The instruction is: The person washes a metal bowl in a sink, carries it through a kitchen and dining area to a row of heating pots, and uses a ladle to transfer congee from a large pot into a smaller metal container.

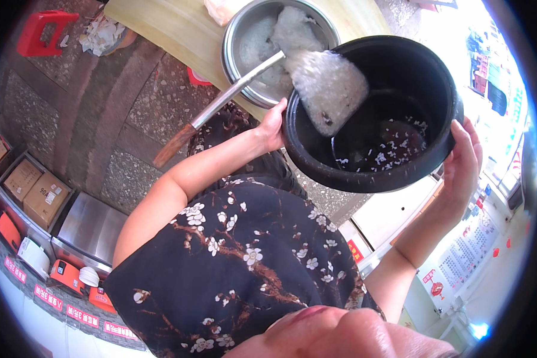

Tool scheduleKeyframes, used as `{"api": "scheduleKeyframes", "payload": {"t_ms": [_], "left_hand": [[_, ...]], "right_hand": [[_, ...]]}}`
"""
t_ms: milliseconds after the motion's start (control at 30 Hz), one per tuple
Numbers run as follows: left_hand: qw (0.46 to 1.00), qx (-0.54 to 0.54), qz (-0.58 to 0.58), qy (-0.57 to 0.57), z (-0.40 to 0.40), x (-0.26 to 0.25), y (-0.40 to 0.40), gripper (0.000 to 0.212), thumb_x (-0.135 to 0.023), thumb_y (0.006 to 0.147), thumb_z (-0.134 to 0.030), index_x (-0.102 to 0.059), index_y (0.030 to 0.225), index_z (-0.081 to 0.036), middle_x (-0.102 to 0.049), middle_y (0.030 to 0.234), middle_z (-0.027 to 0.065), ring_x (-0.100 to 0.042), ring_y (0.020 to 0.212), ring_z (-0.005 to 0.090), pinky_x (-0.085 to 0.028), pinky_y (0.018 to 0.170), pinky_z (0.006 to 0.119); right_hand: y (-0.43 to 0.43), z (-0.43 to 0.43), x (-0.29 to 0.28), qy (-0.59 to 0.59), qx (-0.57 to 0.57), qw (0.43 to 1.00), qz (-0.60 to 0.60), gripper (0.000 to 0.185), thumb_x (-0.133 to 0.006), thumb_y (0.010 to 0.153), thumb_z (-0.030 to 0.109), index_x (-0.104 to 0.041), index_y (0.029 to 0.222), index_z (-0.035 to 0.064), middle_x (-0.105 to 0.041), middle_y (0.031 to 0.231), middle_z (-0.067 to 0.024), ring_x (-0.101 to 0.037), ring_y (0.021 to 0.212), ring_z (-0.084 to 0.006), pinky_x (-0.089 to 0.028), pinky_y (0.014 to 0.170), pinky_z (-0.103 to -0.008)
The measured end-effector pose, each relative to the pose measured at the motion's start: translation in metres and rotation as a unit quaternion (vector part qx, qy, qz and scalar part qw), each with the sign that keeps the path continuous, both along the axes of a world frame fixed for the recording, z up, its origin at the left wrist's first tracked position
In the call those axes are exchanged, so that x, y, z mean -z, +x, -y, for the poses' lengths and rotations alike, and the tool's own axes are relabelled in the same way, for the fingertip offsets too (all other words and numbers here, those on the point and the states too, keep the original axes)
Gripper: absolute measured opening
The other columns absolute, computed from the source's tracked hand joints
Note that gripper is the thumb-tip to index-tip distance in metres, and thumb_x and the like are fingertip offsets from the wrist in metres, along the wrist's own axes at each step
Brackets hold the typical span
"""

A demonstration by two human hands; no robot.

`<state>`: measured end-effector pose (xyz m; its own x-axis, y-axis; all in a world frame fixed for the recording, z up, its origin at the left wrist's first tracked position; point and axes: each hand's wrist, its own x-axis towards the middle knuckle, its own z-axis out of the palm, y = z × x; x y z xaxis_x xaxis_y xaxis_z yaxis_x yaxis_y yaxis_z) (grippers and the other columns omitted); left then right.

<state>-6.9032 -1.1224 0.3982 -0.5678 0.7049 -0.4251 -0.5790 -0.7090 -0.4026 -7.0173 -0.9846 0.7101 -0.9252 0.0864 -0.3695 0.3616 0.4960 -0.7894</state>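
My left hand grips the near left rim of a deep black pot, thumb up. My right hand supports the pot's right side. Held in the air, the pot tips toward a round stainless steel basin. A pale, sticky, translucent mass hangs over the pot's rim, joining more of it in the basin. Loose white grains cling to the pot's dark inside. A utensil with a metal shaft and wooden grip leans out of the basin; the mass hides its head.
Under the basin is a pale yellow table, with a plastic bag at its far edge. A red plastic stool and a container of crumpled paper stand left. Cardboard boxes and a steel counter lie lower left.
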Motion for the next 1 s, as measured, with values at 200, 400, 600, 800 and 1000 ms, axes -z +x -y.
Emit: {"api": "scheduleKeyframes", "payload": {"t_ms": [200,400,600,800,1000], "left_hand": [[0.999,0.022,0.011,-0.031,-0.005,0.01,-0.005,0.067,-0.019,0.093,-0.053,-0.042,0.128,-0.002,-0.048,0.128,0.0169,-0.046,0.118,0.0314,-0.034,0.102,0.046],[1.0,0.027,0.012,0.002,-0.007,0.023,-0.005,0.069,-0.02,0.092,-0.056,-0.043,0.129,-0.003,-0.049,0.127,0.0173,-0.047,0.116,0.0321,-0.034,0.101,0.046],[0.998,0.002,0.011,0.056,-0.009,0.026,-0.003,0.062,-0.019,0.095,-0.05,-0.048,0.125,-0.004,-0.054,0.121,0.0162,-0.052,0.112,0.0286,-0.038,0.099,0.044],[0.998,-0.021,-0.016,0.058,-0.015,0.028,0.0,0.052,-0.025,0.096,-0.041,-0.052,0.12,-0.004,-0.059,0.114,0.0144,-0.057,0.105,0.0241,-0.044,0.094,0.04],[0.999,-0.016,-0.027,-0.04,-0.019,-0.003,0.006,0.057,-0.021,0.096,-0.046,-0.046,0.126,-0.004,-0.055,0.12,0.0135,-0.055,0.107,0.0255,-0.044,0.094,0.041]], "right_hand": [[-0.019,0.048,0.006,0.071,-0.075,0.995,0.008,0.023,-0.053,0.088,0.017,-0.057,0.102,-0.0003,-0.058,0.068,0.0005,-0.043,0.049,-0.0007,-0.034,0.048,-0.0122],[-0.039,0.092,0.009,0.103,-0.192,0.975,0.041,0.024,-0.05,0.091,0.021,-0.059,0.103,0.003,-0.058,0.069,-0.0004,-0.049,0.051,-0.0038,-0.038,0.052,-0.0145],[-0.042,0.132,0.013,0.121,-0.277,0.952,0.045,0.025,-0.051,0.09,0.02,-0.058,0.106,0.0019,-0.06,0.073,-0.0008,-0.052,0.055,-0.0035,-0.04,0.054,-0.0143],[-0.034,0.133,0.01,0.124,-0.261,0.957,0.031,0.028,-0.052,0.09,0.022,-0.057,0.107,0.0007,-0.06,0.074,-0.0021,-0.052,0.057,-0.0041,-0.041,0.056,-0.0148],[0.002,0.036,-0.013,0.067,-0.15,0.986,0.004,0.029,-0.05,0.088,0.017,-0.055,0.11,-0.0015,-0.062,0.081,-0.0046,-0.055,0.059,-0.0068,-0.043,0.056,-0.0179]]}}
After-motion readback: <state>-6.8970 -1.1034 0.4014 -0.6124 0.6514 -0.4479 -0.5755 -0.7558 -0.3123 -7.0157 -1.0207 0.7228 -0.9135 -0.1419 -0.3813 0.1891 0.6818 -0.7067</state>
